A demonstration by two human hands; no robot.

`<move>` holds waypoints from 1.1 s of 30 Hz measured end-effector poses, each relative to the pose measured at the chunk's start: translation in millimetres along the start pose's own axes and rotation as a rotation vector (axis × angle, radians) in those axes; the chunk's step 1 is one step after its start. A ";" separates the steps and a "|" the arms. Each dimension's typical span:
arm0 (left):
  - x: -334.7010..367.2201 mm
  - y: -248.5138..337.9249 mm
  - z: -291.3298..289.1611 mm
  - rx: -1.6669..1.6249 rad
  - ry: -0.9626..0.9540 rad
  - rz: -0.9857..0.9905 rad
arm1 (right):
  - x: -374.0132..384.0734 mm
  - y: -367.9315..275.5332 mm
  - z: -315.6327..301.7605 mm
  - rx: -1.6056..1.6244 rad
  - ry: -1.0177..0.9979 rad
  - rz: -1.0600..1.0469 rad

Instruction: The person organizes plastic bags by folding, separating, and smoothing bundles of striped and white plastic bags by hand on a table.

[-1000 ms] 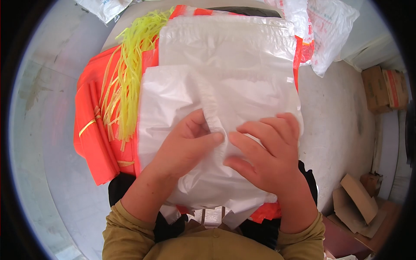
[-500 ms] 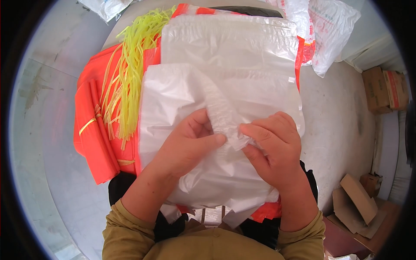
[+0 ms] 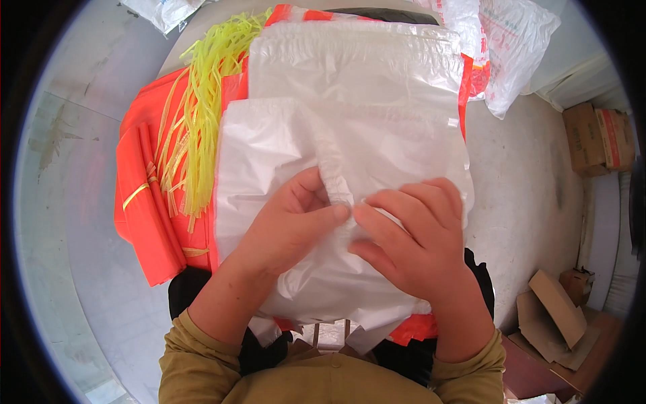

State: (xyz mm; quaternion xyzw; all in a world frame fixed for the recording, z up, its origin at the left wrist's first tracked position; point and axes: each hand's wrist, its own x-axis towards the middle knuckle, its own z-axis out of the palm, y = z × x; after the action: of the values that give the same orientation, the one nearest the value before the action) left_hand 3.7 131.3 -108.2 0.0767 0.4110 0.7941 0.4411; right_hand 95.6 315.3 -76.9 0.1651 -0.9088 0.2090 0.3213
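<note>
A white plastic bag [image 3: 269,138] with a gathered, crinkled edge lies over my lap, on top of another white bag [image 3: 356,64]. My left hand [image 3: 286,225] is closed on the gathered edge, thumb on top and fingers curled beneath. Just to its right is my right hand [image 3: 420,236], thumb and index finger apart, with the fingertips close to the left thumb at the strip. Nothing shows between the right thumb and finger. Whatever lies under the right palm is hidden.
Yellow plastic strips [image 3: 202,114] hang at the left over red sheets [image 3: 151,108], beside a tied red roll [image 3: 148,209]. A clear printed bag [image 3: 515,54] lies at the far right. Cardboard boxes [image 3: 585,138] stand by the right wall, and an opened carton [image 3: 555,316] is at lower right.
My right hand has shifted left toward the left thumb, and its pinch on the bunched plastic has opened. The gathered strip looks narrower. My left hand has stayed put.
</note>
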 end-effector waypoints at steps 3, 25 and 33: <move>-0.3 -0.4 -2.2 -0.003 0.003 -0.007 | -5.2 7.3 12.3 0.010 -0.026 0.029; 1.4 -0.4 -3.5 -0.043 -0.017 -0.035 | -9.0 13.5 3.0 0.315 0.029 0.319; 1.8 -1.7 -4.2 -0.054 -0.020 -0.031 | -9.7 12.9 0.9 0.352 0.023 0.373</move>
State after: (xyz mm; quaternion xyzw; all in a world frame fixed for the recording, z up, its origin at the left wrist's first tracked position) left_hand 1.6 130.6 -112.5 0.0663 0.3860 0.7971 0.4595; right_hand 96.7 327.5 -87.3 0.0458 -0.8694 0.4213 0.2541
